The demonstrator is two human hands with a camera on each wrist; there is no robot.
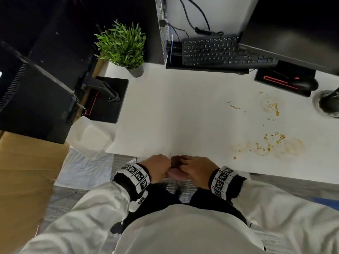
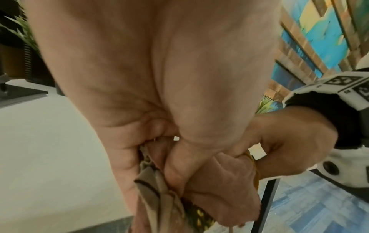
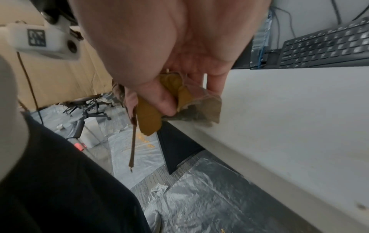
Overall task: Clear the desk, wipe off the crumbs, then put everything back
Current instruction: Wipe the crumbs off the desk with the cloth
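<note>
I see both my left hand (image 1: 157, 166) and right hand (image 1: 197, 169) pinching a crumpled pink-and-mustard cloth (image 2: 223, 186) with curled fingers (image 3: 163, 100), bunched at the white worktop (image 1: 183, 110) edge, its loose end hanging downward.

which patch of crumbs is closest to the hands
The patch near the desk's front edge, just right of the right hand. The other patch lies farther back, toward the mouse. Both hands grip a cloth.

The right hand (image 3: 159, 52) pinches a crumpled yellow-brown cloth (image 3: 159, 107) beside the white table (image 3: 289, 118) edge, keyboard (image 3: 327, 47) behind.
</note>
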